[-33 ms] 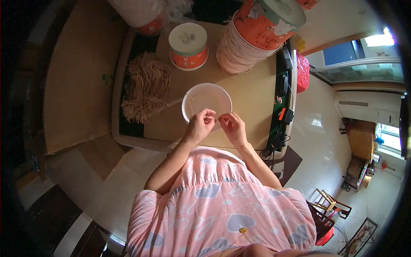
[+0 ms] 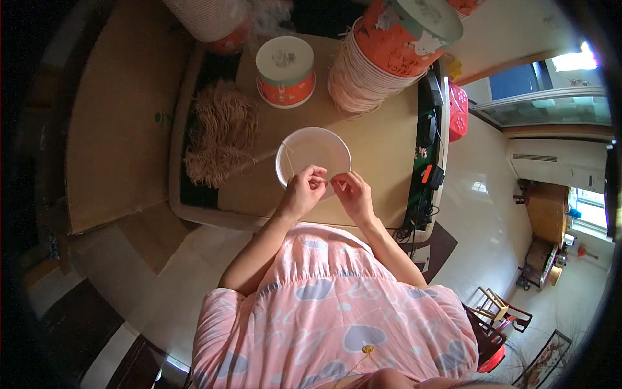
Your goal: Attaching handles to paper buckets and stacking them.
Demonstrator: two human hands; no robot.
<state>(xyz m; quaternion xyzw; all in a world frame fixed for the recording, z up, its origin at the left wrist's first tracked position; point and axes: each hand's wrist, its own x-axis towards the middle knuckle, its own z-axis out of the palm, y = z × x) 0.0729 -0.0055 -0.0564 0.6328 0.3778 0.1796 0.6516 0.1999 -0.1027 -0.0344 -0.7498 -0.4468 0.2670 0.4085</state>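
Note:
An open white paper bucket [image 2: 317,144] stands in front of me with its mouth up. From its left rim a thin beige cord [image 2: 289,157] runs down inside toward my hands. My left hand [image 2: 304,190] is closed in a pinch at the near side of the bucket. Facing it, my right hand [image 2: 354,195] pinches too, and the fingertips of both nearly meet over the near rim. The cord's end appears to lie between them, but the fingers hide most of it. A bundle of beige cords [image 2: 223,129] lies to the left.
Behind the bucket, an orange and green bucket [image 2: 285,71] stands upside down. Nested buckets [image 2: 372,65] with cords on them lean at the back right, and another white stack [image 2: 210,19] is at the back left. Power strips and black cables [image 2: 427,185] line the right edge. Cardboard [image 2: 382,175] covers the table.

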